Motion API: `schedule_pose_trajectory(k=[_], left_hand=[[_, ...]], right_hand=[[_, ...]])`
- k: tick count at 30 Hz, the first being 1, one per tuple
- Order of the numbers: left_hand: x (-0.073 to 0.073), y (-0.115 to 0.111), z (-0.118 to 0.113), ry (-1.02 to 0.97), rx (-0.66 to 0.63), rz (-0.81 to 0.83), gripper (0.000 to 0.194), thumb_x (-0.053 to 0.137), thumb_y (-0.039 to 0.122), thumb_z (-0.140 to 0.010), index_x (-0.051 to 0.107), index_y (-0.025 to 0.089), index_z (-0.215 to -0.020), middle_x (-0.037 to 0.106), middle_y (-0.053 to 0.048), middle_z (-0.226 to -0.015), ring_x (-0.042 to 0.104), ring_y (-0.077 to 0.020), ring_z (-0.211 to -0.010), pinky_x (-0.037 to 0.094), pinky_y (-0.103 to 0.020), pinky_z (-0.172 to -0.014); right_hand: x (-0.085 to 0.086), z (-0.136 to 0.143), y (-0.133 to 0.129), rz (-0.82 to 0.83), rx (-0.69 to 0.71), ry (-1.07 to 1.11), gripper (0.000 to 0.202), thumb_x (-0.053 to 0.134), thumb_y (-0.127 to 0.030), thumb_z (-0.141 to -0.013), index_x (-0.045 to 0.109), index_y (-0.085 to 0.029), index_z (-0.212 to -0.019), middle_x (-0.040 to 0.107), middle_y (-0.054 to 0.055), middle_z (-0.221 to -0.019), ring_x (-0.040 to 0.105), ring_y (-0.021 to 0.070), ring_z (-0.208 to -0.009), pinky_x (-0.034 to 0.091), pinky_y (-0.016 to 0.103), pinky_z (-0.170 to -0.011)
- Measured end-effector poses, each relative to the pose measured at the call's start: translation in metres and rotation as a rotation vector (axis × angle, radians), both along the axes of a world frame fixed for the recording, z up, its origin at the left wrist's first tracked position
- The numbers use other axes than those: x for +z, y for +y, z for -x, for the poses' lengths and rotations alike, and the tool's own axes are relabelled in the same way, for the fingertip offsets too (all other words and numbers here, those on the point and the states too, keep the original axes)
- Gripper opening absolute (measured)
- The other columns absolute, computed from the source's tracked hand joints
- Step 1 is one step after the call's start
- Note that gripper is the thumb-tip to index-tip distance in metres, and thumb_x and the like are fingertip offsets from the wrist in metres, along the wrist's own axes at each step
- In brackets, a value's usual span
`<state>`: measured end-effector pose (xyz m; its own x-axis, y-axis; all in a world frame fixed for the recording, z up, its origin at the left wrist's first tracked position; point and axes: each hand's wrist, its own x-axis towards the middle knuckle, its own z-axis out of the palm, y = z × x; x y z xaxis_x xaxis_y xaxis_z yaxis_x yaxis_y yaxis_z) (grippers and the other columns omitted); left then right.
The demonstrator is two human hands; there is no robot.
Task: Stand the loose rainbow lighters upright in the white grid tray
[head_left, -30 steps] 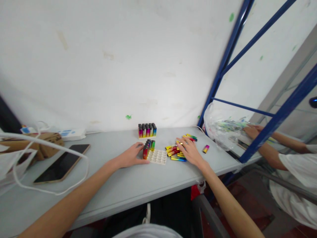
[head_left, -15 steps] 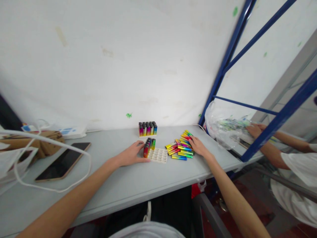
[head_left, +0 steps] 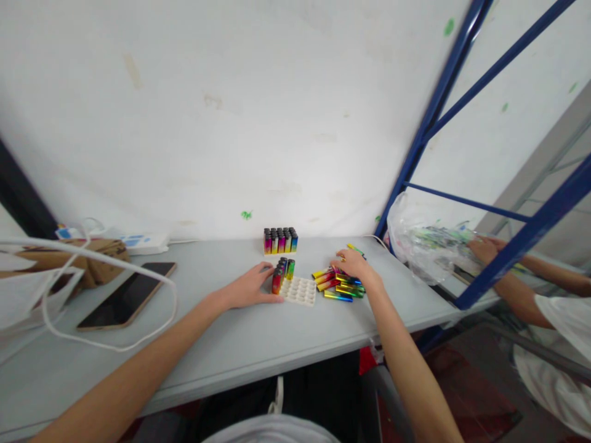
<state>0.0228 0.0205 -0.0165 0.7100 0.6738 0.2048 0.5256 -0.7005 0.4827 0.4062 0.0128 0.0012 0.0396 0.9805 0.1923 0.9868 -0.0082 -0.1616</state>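
Rainbow-foiled metal on the loose lighters (head_left: pixel 339 284): lay heaped on the grey tabletop (head_left: pixel 258 344) just right of the white socket tray (head_left: pixel 302 290), long axes mostly flat and running left to right, a few fanned off toward the wall.

Right hand (head_left: pixel 355 264): hovered palm-down over the far side of that heap, right of the tray, fingers curled onto the top lighters. Could not tell whether closed around one or merely resting on them. Sat nearer the heap than the other hand by a clear margin.

Left hand (head_left: pixel 249 289): lay flat on the tabletop at the tray's left end, fingers loosely apart, fingertips touching the few upright lighters (head_left: pixel 281 275) already standing in the leftmost sockets. Gripped nothing. Rest of the tray's sockets showed bare, between the upright lighters and the heap.

Beyond the tray, against the wall: a second tray full of upright lighters (head_left: pixel 280 241), dark caps up, well apart from both hands.

Far left of the tray: a phone (head_left: pixel 127 295) face up, a white cable (head_left: pixel 106 344) looped around it, a brown paper bag (head_left: pixel 92 261) and a power strip (head_left: pixel 138 242) behind.

Far right of the tray, past the blue rack frame (head_left: pixel 429 123): a clear plastic bag (head_left: pixel 420 246) of more lighters, with a co-worker's hand (head_left: pixel 484 249) on it.
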Motion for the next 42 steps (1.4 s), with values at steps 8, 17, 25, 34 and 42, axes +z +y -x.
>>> schedule_pose_trajectory(k=[8, 17, 25, 34, 42], left_hand=[[0.003, -0.002, -0.001, 0.001, -0.005, 0.007, 0.090, 0.078, 0.083, -0.083, 0.067, 0.016, -0.143, 0.060, -0.019, -0.153, 0.060, -0.0418, -0.140, 0.044, -0.051, -0.127], [0.005, -0.005, 0.000, 0.011, -0.005, 0.012, 0.090, 0.078, 0.083, -0.083, 0.067, 0.018, -0.144, 0.059, -0.017, -0.154, 0.059, -0.0411, -0.141, 0.044, -0.048, -0.126], [0.003, -0.003, 0.001, 0.008, -0.007, 0.015, 0.093, 0.078, 0.083, -0.083, 0.064, 0.018, -0.147, 0.057, -0.018, -0.157, 0.058, -0.0412, -0.144, 0.042, -0.048, -0.129], [0.002, -0.003, 0.001, 0.006, -0.002, 0.003, 0.091, 0.081, 0.080, -0.083, 0.064, 0.019, -0.148, 0.059, -0.019, -0.156, 0.058, -0.0425, -0.145, 0.043, -0.050, -0.128], [0.002, -0.003, 0.001, 0.001, -0.003, 0.006, 0.093, 0.080, 0.081, -0.083, 0.063, 0.018, -0.149, 0.058, -0.020, -0.157, 0.057, -0.0436, -0.145, 0.043, -0.052, -0.128]], right_hand=[[0.002, 0.002, -0.007, 0.051, 0.115, 0.028, 0.021, 0.071, -0.030, -0.101, 0.086, -0.018, -0.110, 0.086, 0.012, -0.110, 0.079, 0.0245, -0.102, 0.054, 0.031, -0.093], [0.000, 0.008, -0.002, -0.032, 0.108, 0.219, 0.014, 0.081, -0.022, -0.090, 0.076, -0.020, -0.103, 0.084, 0.009, -0.101, 0.077, 0.0216, -0.088, 0.055, 0.030, -0.081], [0.014, 0.020, -0.010, -0.198, 0.174, 1.203, 0.045, 0.087, -0.058, -0.078, 0.076, -0.017, -0.093, 0.071, 0.001, -0.077, 0.066, 0.0164, -0.070, 0.059, 0.033, -0.076], [0.023, 0.049, -0.015, -0.121, 0.300, 1.656, 0.044, 0.104, -0.047, -0.064, 0.073, -0.020, -0.081, 0.076, 0.002, -0.086, 0.075, 0.0184, -0.087, 0.066, 0.038, -0.096], [0.023, 0.056, -0.023, -0.052, 0.333, 1.715, 0.048, 0.104, -0.037, -0.066, 0.072, -0.024, -0.099, 0.082, 0.005, -0.100, 0.080, 0.0243, -0.100, 0.064, 0.042, -0.098]])
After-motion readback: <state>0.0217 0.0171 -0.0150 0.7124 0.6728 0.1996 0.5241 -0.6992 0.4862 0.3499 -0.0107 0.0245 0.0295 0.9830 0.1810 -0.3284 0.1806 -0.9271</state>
